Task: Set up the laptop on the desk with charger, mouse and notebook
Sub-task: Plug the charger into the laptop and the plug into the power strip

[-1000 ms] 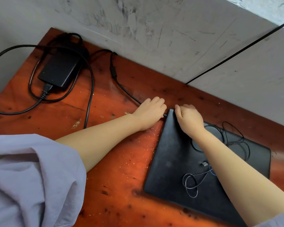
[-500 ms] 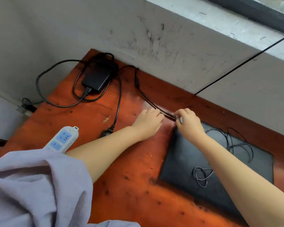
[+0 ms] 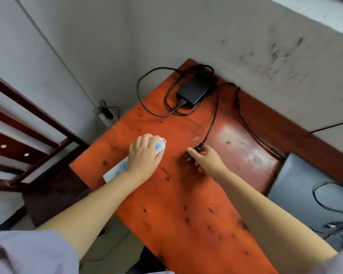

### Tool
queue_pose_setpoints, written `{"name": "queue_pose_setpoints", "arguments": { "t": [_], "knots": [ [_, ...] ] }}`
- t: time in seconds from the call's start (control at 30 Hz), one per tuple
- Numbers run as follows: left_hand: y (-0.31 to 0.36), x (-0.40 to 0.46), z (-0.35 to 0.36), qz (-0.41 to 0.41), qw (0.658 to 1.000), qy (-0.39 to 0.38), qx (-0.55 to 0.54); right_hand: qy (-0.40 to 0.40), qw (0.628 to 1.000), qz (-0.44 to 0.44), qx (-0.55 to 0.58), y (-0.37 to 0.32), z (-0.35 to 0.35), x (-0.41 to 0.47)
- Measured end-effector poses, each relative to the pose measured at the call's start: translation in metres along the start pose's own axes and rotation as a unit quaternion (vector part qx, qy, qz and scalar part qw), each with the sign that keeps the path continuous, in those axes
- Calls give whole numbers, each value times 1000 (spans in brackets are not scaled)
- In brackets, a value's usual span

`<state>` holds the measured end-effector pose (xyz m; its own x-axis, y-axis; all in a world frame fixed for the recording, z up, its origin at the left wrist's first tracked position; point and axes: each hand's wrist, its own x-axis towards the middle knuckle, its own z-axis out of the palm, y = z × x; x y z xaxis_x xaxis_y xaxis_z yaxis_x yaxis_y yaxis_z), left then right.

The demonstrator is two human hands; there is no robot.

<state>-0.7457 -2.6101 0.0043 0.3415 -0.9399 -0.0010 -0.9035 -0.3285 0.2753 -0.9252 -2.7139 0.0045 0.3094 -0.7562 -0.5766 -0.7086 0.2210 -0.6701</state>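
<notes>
- The left hand [image 3: 145,157] lies on top of a white power strip [image 3: 125,165], mid-left of the frame. Fingers bent over its far end, pressing & gripping it.
- The strip sits at the left edge of the desk [image 3: 178,204], w/ its near end sticking past the edge. Blue spots show on its top.
- The right hand [image 3: 207,160] is just right of center. It is closed round a black plug [image 3: 194,154]. The metal prongs point to the left, toward the strip.
- Plug & strip are near each other but apart. A bare bit of orange desk shows between them.
- A black cord [image 3: 213,117] runs from the plug up to the top of the frame. It ends at a black charger box [image 3: 196,89], flat on the desk's far corner, next to the wall [image 3: 206,32].
- More cord loops round the box, and one loop hangs off the left edge there.
- A thinner black cable [image 3: 246,123] goes from the box area down the right side, along the wall, toward the laptop [image 3: 297,192].
- The laptop is shut, dark, at the right edge of the frame, flat on the desk. A thin wire [image 3: 323,200] lies curled on its lid.
- A wall socket [image 3: 105,113] w/ sth black plugged in sits low on the wall, left of the desk.
- Brown wooden bars [image 3: 28,135] fill the left edge.
- Light purple sleeves [image 3: 28,252] show at the bottom.
</notes>
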Motion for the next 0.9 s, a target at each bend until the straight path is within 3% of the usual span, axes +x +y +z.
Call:
{"name": "queue_pose_setpoints", "arguments": {
  "t": [0.13, 0.23, 0.37, 0.6, 0.9],
  "knots": [
    [-20, -16, 15, -68, 996, -44, 34, -38, 998, 38, 34, -13, -3, 6],
    [-23, -20, 20, -69, 997, -23, 36, -115, 988, 54, 90, -22, -10, 5],
    [-25, -15, 20, -77, 997, -20, 16, -191, 969, -26, 154, -42, -1, 5],
    [-28, -17, 23, -73, 997, -6, -6, -191, 957, -202, -84, -77, 29, 21],
    [-28, -18, 24, -69, 998, 5, 4, -172, 897, -300, -276, -97, 29, 33]
  ]
}}
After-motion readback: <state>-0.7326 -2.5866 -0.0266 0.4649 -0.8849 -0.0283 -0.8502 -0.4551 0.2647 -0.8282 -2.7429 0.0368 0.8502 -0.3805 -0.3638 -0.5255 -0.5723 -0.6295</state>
